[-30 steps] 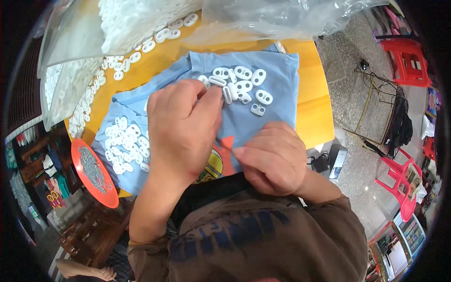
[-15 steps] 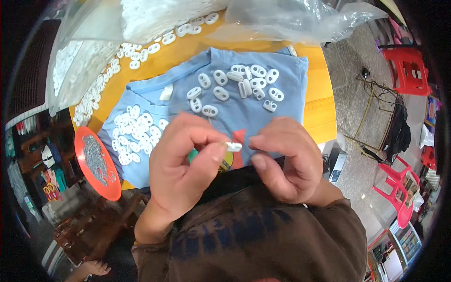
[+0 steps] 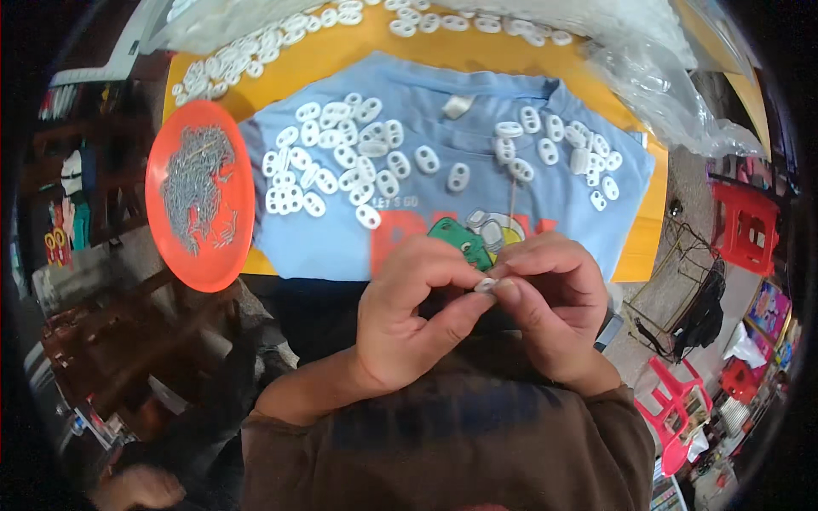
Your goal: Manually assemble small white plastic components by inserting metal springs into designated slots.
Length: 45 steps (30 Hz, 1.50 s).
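Note:
Close in front of my body, my left hand [image 3: 417, 315] and my right hand [image 3: 554, 302] meet fingertip to fingertip. Between them they pinch a small white plastic two-hole piece [image 3: 485, 285], mostly covered by the fingers. Beyond my hands a light blue printed T-shirt [image 3: 341, 247] lies spread out. Loose white two-hole pieces [image 3: 458, 177] rest on it, a dense group to the left and a smaller group to the right. A thin brown stick-like line [image 3: 513, 198] shows just above my right hand; what it is I cannot tell.
An orange-red oval dish [image 3: 234, 264] of small grey metal pins [image 3: 194, 183] is at the left on the yellow table [image 3: 639, 255]. More white pieces and clear plastic bags [image 3: 656, 94] line the far edge. Another person's blurred hand [image 3: 141, 488] is at lower left. Red stools [image 3: 673, 409] stand right.
My view has shifted, so the table and shirt sit differently in it. My right hand, apart from the left before, now touches the white piece that my left hand was holding.

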Tool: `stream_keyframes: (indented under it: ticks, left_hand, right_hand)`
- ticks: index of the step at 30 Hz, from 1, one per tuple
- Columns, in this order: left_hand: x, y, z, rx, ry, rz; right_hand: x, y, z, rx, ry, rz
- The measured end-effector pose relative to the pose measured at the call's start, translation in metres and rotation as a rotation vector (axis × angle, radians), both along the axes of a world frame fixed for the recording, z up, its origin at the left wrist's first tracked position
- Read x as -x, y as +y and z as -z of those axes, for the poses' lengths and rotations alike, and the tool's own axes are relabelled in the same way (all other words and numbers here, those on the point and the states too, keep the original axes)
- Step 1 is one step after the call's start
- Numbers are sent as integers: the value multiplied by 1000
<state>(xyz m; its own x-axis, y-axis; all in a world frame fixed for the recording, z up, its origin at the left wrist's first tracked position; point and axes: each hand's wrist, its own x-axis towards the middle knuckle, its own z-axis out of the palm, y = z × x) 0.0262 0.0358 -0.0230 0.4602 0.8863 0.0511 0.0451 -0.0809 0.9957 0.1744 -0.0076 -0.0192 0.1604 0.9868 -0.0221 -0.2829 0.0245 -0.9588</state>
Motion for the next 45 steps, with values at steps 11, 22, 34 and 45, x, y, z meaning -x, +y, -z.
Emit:
stream_keyframes:
  ticks: [11,22,34,45]
  left_hand:
    - [59,-7,12,267,-374,-143]
    - [77,3,16,-28,-21,-303]
    - [80,20,29,-425,285,-139]
    - [84,20,45,-357,22,33]
  right_hand:
    - [19,20,-1,-153,-537,-72]
    - [-5,23,-2,-83,-860,113]
    - [117,154,-33,-626,-1154,-454]
    - [173,171,-16,-550,-1395,-694]
